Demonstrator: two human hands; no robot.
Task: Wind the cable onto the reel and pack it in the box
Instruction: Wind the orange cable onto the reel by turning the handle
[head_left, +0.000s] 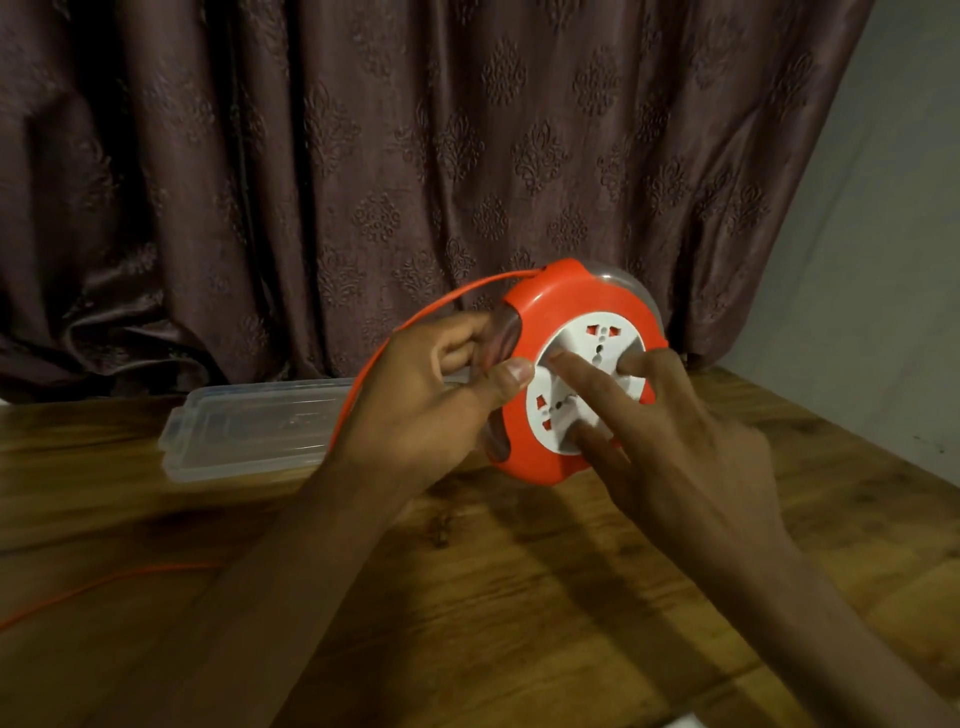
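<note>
A round orange reel (561, 312) with a white socket face (587, 384) is held up above the wooden table (467, 597), tilted toward me. My left hand (431, 400) grips its left rim, thumb on the front. My right hand (670, 441) rests its fingertips on the white socket face, fingers spread. An orange cable (415, 322) leaves the reel's top, arcs left around my left hand, and a stretch of orange cable (78, 592) trails over the table to the left edge. A clear plastic box (249, 426) lies flat on the table behind my left hand.
A dark patterned curtain (363, 156) hangs right behind the table. A pale wall (883, 260) stands at the right. The table's right edge (857, 441) runs diagonally near the wall.
</note>
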